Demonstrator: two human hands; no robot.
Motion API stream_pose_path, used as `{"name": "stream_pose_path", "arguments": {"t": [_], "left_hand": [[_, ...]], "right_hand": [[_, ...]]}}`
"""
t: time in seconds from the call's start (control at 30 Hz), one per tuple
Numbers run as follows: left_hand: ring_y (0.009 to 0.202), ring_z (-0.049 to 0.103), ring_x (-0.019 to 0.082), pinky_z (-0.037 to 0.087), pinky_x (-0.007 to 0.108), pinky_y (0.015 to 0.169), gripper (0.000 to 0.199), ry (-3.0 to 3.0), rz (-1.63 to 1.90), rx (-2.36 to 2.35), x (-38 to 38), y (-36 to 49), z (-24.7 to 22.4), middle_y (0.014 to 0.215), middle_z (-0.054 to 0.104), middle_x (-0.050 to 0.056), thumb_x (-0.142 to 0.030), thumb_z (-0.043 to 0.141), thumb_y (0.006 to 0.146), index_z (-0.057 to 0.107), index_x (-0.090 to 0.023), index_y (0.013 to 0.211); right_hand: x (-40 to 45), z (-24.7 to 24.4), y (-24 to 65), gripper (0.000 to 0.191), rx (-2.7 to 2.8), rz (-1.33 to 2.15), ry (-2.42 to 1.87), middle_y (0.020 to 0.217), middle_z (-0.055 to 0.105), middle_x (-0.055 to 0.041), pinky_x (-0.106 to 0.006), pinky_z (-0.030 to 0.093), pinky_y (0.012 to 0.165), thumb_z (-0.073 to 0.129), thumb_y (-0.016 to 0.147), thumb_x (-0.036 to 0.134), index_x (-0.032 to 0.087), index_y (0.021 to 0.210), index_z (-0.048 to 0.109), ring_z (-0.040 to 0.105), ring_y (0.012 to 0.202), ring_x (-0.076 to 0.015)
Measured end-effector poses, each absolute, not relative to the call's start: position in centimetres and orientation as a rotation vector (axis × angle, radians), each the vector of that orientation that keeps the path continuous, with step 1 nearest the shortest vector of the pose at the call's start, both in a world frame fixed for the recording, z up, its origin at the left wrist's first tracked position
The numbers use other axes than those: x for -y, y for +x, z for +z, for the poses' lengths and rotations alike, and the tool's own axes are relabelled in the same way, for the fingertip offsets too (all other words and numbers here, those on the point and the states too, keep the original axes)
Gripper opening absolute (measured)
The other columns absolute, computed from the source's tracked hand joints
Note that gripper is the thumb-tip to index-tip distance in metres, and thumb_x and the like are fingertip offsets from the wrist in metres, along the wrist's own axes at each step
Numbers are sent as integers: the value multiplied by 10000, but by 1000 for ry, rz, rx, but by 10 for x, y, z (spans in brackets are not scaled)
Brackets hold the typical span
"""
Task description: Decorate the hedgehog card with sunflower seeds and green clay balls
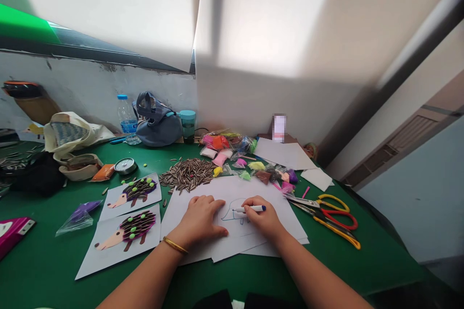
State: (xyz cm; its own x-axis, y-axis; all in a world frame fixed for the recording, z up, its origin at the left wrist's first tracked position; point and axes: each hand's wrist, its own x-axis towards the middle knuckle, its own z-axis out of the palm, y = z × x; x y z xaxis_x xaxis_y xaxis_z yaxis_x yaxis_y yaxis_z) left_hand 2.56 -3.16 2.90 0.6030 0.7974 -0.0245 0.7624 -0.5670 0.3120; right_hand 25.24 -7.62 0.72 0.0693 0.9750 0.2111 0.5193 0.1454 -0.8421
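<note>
My right hand (266, 217) grips a white marker (250, 209) with a dark blue end, its tip at a blue line drawing of an animal with a pointed snout (227, 216). Beneath lie several overlapping sheets of white paper (232, 246). My left hand (203, 217), with a gold bracelet on the wrist, rests flat on the paper, thumb and fingers apart, left of the drawing. To its left are two hedgehog pictures, the nearer one (134, 229) and the farther one (134, 192), with seeds and green dots on their backs.
A heap of striped sunflower seeds (188, 174) lies behind the paper, beside bagged coloured clay (221, 144). Scissors with yellow and red handles (337, 212) lie at right. Behind stand a bottle (126, 116), a blue-grey bag (157, 123) and a teal-lidded cup (187, 125).
</note>
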Motion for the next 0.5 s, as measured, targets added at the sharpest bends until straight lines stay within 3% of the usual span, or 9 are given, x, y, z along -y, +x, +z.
{"name": "stream_pose_path", "arguments": {"t": [0.5], "left_hand": [[1096, 542, 316, 321, 440, 990, 778, 2525, 174, -1271, 33, 26, 33, 1126, 629, 72, -636, 762, 597, 577, -310, 1279]], "right_hand": [[75, 2, 251, 172, 1527, 635, -1530, 882, 702, -52, -343, 479, 832, 558, 794, 320, 224, 795, 700, 627, 897, -239]]}}
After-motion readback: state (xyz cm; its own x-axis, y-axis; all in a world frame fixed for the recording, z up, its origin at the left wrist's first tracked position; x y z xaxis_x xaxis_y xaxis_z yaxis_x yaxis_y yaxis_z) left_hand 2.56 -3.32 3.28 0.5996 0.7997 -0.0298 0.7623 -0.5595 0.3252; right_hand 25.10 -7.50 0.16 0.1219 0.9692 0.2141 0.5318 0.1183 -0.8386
